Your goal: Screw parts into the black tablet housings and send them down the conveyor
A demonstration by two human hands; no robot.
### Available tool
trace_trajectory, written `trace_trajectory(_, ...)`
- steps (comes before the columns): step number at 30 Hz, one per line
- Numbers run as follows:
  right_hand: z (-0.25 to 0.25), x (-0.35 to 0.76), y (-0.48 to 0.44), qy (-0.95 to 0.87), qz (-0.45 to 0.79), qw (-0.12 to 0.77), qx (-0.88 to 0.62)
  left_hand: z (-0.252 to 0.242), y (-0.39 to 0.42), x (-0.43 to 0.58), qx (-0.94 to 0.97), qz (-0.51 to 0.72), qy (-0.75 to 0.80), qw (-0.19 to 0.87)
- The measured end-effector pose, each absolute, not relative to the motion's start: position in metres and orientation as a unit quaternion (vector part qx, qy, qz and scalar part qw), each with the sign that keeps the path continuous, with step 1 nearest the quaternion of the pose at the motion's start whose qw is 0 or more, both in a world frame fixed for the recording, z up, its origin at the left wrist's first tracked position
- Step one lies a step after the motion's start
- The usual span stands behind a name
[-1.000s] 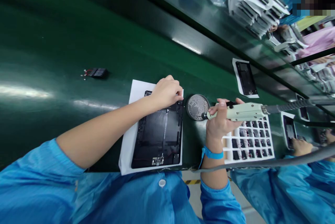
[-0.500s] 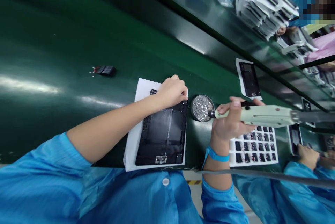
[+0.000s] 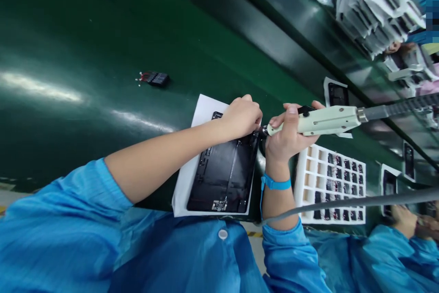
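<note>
Left hand [image 3: 243, 118], grip unclear, overlaps the tablet [image 3: 219, 176]; right hand [image 3: 281, 140] clasps a driver [image 3: 327, 120] near a tray [image 3: 301, 188].

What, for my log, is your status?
Left hand at corner of tablet. Right hand gripping screwdriver, tip close by. Tablet open on paper, partly hidden by left hand.

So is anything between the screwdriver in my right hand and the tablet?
Nothing visible blocks the screwdriver in your right hand; its tip is by the far right corner of the tablet, close beside your left hand.
</note>
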State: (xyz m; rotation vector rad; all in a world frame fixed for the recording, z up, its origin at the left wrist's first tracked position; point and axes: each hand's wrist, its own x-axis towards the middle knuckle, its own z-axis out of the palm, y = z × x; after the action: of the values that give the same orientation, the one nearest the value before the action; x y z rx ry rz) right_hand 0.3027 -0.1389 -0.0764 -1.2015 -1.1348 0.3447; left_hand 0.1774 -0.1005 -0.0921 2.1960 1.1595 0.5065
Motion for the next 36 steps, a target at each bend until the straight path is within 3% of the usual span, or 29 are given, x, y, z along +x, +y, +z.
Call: trace_trajectory(36, -0.081, 0.311, -0.142, -0.496, 0.126, 0.680, -0.525, -0.090, -0.100, 0.178, 0.823, 0.177, 0.440, 0.312)
